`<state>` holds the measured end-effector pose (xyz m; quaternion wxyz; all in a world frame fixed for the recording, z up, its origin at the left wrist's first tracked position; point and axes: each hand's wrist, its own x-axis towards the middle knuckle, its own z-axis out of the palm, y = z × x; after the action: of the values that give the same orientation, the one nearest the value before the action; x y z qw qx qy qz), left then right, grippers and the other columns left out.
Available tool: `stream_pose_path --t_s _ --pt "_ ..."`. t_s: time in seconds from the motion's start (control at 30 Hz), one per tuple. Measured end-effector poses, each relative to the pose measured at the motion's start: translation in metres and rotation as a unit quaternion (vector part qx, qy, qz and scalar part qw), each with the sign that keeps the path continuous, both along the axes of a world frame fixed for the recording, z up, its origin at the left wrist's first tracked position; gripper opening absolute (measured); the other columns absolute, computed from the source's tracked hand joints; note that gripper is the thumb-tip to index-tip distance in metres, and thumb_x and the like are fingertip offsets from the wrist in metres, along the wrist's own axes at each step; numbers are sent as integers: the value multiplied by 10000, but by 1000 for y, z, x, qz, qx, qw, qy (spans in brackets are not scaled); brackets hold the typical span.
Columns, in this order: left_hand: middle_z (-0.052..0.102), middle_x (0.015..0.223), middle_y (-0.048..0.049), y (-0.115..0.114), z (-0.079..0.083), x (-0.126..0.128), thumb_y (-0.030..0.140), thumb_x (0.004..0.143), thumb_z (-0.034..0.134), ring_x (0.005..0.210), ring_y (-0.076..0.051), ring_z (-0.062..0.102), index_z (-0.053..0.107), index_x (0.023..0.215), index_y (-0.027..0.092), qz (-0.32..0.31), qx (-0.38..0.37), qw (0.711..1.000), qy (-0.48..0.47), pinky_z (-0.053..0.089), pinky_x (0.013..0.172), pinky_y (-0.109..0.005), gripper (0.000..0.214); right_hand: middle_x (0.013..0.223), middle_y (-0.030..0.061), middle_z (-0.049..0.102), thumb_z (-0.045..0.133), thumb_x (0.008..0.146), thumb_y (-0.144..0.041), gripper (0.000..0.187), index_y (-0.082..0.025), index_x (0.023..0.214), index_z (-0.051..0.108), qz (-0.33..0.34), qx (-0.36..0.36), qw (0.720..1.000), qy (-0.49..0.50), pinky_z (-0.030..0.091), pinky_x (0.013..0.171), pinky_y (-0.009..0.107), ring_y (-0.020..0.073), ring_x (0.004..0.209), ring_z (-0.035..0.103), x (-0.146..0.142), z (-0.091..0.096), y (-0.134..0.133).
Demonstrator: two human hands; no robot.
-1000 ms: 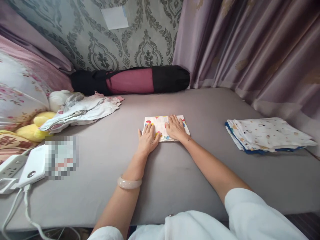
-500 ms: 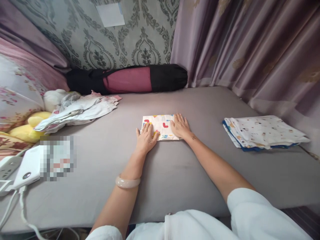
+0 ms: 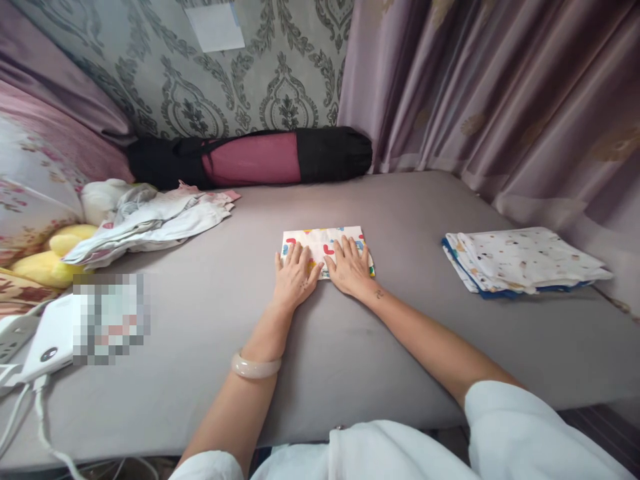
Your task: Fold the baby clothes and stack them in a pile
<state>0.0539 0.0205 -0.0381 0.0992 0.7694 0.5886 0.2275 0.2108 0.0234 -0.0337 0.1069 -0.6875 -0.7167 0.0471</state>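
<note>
A small folded cloth (image 3: 320,240), white with coloured shapes, lies flat on the grey mattress (image 3: 320,347). My left hand (image 3: 296,280) rests flat on its near left part, fingers stretched out. My right hand (image 3: 349,267) lies flat on its near right part, fingers spread, close beside the left. Both palms press down on the cloth and neither grips it. A pale bangle (image 3: 256,367) sits on my left wrist.
A stack of folded printed cloths (image 3: 523,260) lies at the right. Loose crumpled clothes (image 3: 150,220) and a yellow soft toy (image 3: 47,257) lie at the left. A black and maroon rolled bag (image 3: 250,159) lies against the wall. Purple curtains (image 3: 500,100) hang on the right. A white charger with cables (image 3: 43,347) sits near left.
My right hand slid left across the cloth from its right edge back toward my left hand. The left hand stayed nearly in place. The camera view shifted slightly.
</note>
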Motion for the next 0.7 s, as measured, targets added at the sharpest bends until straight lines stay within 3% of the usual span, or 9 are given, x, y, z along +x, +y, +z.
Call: stream_pose_path --t_s 0.2,0.3,0.37,0.47,0.57,0.7 --pt "375 1539 -178 2 -5 -1 448 921 498 1451 -328 296 504 1343 227 -16 -32 999 -2 127 1169 -595 477 1594 160 263 316 999 -429 583 -120 1489 376 8 -8 1000 11 94 1166 563 313 1474 179 0 -2 1" --pt "450 1487 -163 9 -8 -7 413 902 514 1400 -310 385 549 1266 234 -9 -10 998 -54 227 1156 -537 408 1560 146 346 353 987 -382 532 -126 1446 432 17 -26 998 57 207 1166 438 260 1441 289 15 7 10" --pt "532 1391 -180 16 -10 -14 370 882 517 1312 -309 481 588 1191 211 35 11 995 -96 339 1098 -485 355 1461 135 488 341 985 -327 472 -133 1385 501 -18 -24 995 94 342 1079 317 211 1330 457 31 15 18" --pt "643 1134 -193 29 -9 -25 335 832 541 1141 -328 578 649 1007 185 151 25 979 -136 422 1008 -469 254 1223 129 655 325 980 -300 411 -168 1196 648 -105 -39 989 99 450 901 299 228 1116 611 59 24 27" --pt "659 980 -186 39 -4 -34 368 812 561 1104 -348 575 664 853 170 219 -17 970 -103 428 981 -476 227 1154 145 667 384 965 -333 372 -179 1053 710 -143 -72 985 66 455 851 326 264 1078 621 76 27 29" --pt "673 1012 -223 48 8 -37 409 852 511 1130 -367 563 682 878 122 224 -106 969 10 437 931 -436 335 1265 175 598 431 956 -353 368 -155 1140 681 -144 -73 986 50 440 914 350 285 1176 562 71 25 29"
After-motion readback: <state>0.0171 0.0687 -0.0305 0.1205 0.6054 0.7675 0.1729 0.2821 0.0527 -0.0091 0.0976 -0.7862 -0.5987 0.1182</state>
